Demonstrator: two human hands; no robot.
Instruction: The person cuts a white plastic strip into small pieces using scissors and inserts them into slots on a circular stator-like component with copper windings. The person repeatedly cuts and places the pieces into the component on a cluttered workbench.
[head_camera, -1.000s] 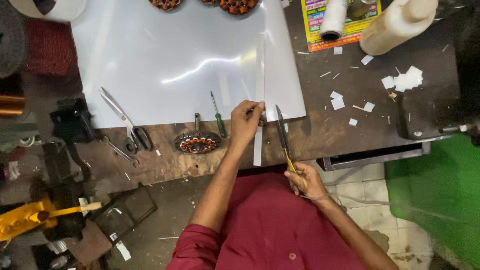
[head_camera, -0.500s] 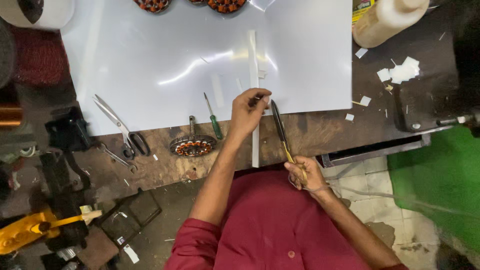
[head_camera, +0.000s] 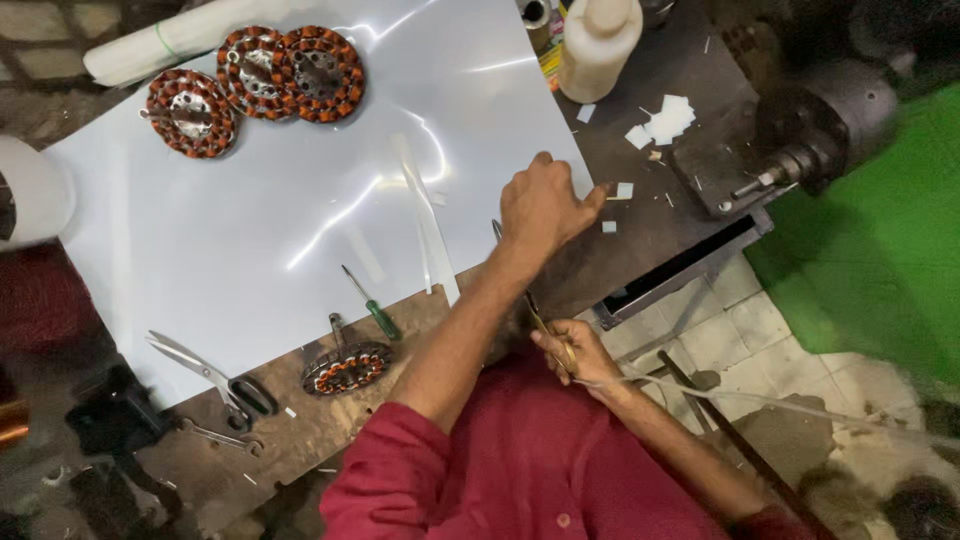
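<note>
While R hand (head_camera: 578, 352) grips 1 scissors (head_camera: 530, 300), L hand (head_camera: 540, 208) presses 1 sheet (head_camera: 250, 230); 3 stators (head_camera: 255, 85).

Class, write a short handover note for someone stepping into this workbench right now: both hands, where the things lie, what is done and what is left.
Left hand: at the right edge of the white sheet, over the blades of the long scissors.
Right hand: gripping the scissor handles near the body.
Done: a narrow cut strip lies on the sheet.
Left: most of the sheet is uncut.
Nearby: green screwdriver, a second pair of scissors, three copper-wound coils at the far edge and one at the near edge.
</note>
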